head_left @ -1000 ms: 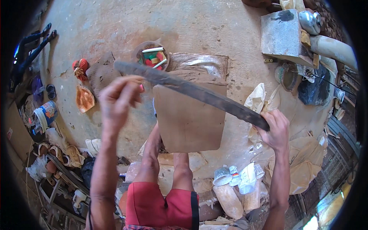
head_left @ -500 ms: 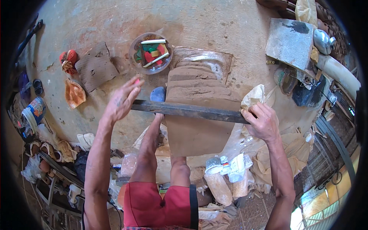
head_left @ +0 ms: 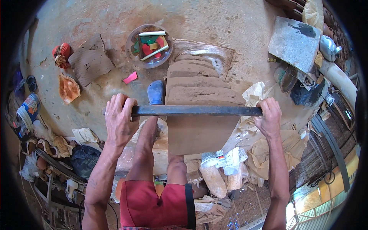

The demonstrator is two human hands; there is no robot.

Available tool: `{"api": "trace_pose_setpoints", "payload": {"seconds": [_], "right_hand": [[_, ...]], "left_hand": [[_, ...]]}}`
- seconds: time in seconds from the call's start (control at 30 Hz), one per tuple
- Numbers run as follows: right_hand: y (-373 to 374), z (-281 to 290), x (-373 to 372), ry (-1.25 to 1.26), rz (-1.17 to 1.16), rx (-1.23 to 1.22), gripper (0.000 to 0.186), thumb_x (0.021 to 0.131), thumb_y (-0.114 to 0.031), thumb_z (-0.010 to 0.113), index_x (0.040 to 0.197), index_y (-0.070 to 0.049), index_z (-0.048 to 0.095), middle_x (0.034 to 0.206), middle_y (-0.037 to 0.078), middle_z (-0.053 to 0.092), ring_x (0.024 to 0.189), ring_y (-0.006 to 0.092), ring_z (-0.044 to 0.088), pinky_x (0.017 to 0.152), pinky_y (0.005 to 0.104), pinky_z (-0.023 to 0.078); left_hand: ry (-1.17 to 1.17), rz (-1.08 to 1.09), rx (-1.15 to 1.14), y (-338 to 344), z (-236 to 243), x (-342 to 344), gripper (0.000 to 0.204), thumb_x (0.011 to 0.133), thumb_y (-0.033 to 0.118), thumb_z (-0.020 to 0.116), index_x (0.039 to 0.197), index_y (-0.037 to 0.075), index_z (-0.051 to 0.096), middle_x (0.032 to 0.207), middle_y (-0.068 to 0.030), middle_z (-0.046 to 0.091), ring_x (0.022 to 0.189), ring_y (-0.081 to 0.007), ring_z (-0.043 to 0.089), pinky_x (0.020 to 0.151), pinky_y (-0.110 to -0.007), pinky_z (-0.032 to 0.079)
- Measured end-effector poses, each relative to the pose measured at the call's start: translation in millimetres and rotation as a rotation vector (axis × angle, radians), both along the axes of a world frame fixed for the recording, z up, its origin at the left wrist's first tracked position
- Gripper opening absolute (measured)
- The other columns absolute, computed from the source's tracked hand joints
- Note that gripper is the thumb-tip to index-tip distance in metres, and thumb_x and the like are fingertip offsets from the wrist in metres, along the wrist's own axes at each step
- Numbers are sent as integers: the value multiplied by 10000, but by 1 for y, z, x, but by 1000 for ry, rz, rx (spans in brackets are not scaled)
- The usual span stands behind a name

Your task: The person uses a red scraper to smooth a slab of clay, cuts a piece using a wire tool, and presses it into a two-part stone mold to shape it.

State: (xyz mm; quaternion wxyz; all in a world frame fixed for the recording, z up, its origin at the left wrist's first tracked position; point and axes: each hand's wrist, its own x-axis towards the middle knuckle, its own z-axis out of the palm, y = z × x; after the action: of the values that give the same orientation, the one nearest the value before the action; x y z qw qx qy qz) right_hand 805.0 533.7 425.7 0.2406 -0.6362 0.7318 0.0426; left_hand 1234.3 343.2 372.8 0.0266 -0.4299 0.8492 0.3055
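A long dark bar (head_left: 195, 110) runs level from side to side over a brown clay slab (head_left: 199, 134). My left hand (head_left: 120, 115) wraps round its left end, and my right hand (head_left: 268, 116) is closed on its right end. Behind the bar, the clay rises in thick, rough-edged folds (head_left: 197, 81); the front part is smooth and flat. Whether the bar touches the clay, I cannot tell. A crumpled pale cloth or plastic piece (head_left: 253, 94) lies beside my right hand. A small pink piece (head_left: 130, 78) rests on the floor beyond my left hand.
A clear round tub (head_left: 131, 57) holds coloured pieces and white sticks. Left of it lie a grey-brown sheet (head_left: 92, 59) and a red-orange bundle (head_left: 61, 53). A grey block (head_left: 295, 42) stands at the far right. My foot in a blue shoe (head_left: 156, 92) is beside the clay.
My left hand, earlier raised with fingers outstretched near the bar's left end, has come down and closed round it. The bar has levelled. The pink piece now shows fully.
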Motion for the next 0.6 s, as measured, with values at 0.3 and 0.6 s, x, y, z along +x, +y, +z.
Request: {"api": "trace_pose_setpoints", "payload": {"seconds": [0.3, 0.6], "right_hand": [[-3, -1, 15, 16, -160, 64, 451, 648, -10, 803, 1093, -72, 763, 978, 86, 601, 989, 302, 587, 864, 439, 423], [-8, -4, 24, 38, -130, 165, 500, 681, 8, 743, 1173, -81, 748, 987, 91, 577, 1001, 306, 578, 858, 441, 409]], "left_hand": [[-68, 30, -36, 0, -4, 5, 330, 662, 0, 810, 941, 91, 659, 977, -80, 595, 948, -308, 580, 810, -429, 439], [-55, 26, -10, -7, -8, 15, 362, 649, 8, 836, 977, 101, 713, 999, -71, 619, 972, -299, 595, 827, -429, 445]]}}
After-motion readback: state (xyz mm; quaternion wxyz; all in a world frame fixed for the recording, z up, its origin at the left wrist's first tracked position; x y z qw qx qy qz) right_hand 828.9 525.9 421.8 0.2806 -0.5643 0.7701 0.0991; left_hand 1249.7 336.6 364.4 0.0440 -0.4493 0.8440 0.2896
